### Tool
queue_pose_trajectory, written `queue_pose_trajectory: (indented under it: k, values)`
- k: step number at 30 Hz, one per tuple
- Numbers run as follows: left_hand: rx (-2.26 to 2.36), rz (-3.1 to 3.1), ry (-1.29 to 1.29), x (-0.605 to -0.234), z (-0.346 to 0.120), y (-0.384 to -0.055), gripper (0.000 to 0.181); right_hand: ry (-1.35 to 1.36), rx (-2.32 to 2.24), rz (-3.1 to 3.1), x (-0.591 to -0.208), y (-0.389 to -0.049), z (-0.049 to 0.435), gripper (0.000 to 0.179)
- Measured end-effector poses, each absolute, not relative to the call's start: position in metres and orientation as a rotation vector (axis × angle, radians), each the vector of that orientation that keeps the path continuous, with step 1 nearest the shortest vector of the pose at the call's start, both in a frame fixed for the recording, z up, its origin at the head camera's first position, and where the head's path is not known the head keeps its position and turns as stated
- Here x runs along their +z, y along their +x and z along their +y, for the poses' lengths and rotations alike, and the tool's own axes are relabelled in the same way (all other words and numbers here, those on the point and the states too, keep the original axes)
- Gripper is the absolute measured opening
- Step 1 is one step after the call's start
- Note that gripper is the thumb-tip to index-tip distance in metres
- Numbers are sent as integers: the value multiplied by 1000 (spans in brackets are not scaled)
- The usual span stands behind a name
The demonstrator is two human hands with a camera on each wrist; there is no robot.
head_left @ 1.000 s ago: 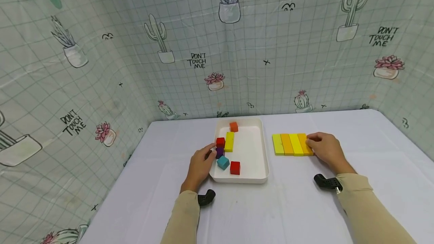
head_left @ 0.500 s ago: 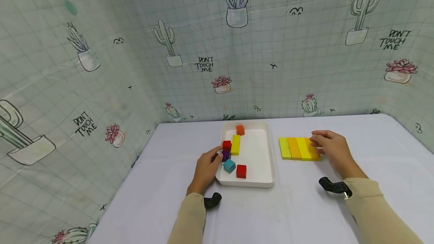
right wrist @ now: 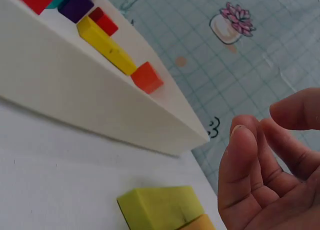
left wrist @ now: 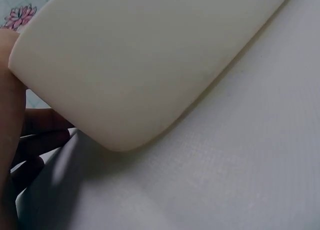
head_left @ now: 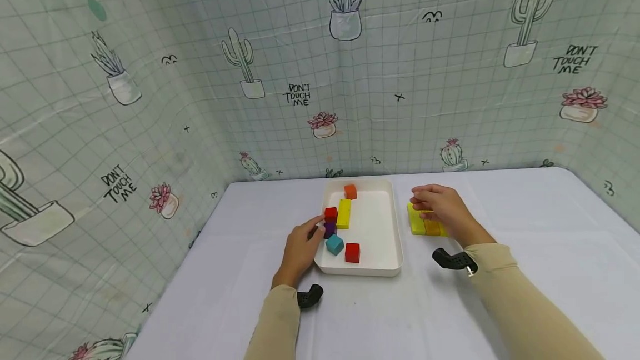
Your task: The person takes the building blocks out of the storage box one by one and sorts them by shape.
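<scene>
My left hand [head_left: 298, 249] holds the left side of a white plastic tray [head_left: 377, 221], its fingertips at the rim beside a purple cube [head_left: 329, 230]. In the left wrist view, some fingers [left wrist: 42, 140] lie outside the tray wall. A row of flat yellow and orange blocks lies on the table right of the tray; a yellow-green block [head_left: 416, 223] forms its left end. My right hand [head_left: 445, 210] hovers over this row and hides part of it. Nothing is between its loosely bent fingers, as the right wrist view shows, with a gap between thumb and fingertips.
Inside the tray are a yellow block [head_left: 343, 214], an orange cube [head_left: 350, 191], a teal cube [head_left: 334, 244] and two red cubes, one near the front [head_left: 352, 253]. A white cloth [head_left: 360, 321] covers the table. Patterned fabric [head_left: 375, 126] stands behind it.
My right hand has let go of the orange block at the row's right end, lifted and moved left over the row. The left hand stays at the tray; the head view shifted slightly.
</scene>
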State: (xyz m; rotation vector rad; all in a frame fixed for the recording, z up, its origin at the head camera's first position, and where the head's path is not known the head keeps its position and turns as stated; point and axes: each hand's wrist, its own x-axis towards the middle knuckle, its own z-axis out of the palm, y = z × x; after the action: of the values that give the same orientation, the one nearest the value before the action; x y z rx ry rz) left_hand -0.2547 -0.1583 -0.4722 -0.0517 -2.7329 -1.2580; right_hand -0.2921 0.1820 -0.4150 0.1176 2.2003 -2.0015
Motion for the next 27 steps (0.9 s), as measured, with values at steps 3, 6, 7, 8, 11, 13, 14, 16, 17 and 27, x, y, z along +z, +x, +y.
queue_pose_trajectory:
  k: [3, 6, 7, 8, 11, 13, 14, 16, 17, 27]
  values:
    - [-1251, -2729, -62, -471, -158, -255, 40, 101, -2028, 2148, -413, -298, 169, 48]
    - [-1258, -2727, -55, -471, -158, -255, 40, 95, -2040, 2110, -411, -302, 156, 47]
    - [-1258, -2728, -52, -471, -158, -254, 40, 92, -2041, 2104, -411, -303, 152, 46]
    - [-1261, -2726, -51, -471, -158, -254, 39, 81, -2042, 2100, -411, -304, 147, 45]
    - [-1273, -2726, -59, -471, -158, -253, 40, 42, -2041, 2101, -410, -307, 134, 42]
    - [-1273, -2730, -70, -471, -159, -252, 40, 34, -2018, 2108, -411, -308, 126, 42]
    - [-1270, -2727, -74, -472, -159, -251, 40, 23, -2008, 2106, -411, -308, 122, 43]
    - [-1258, -2720, -75, -472, -161, -251, 39, 2, -1969, 2109, -412, -310, 113, 45]
    - [-1250, -2716, -77, -473, -162, -251, 39, -9, -1952, 2114, -412, -311, 108, 46]
    - [-1263, -2705, -103, -474, -160, -256, 39, -48, -1855, 2143, -416, -324, 82, 45]
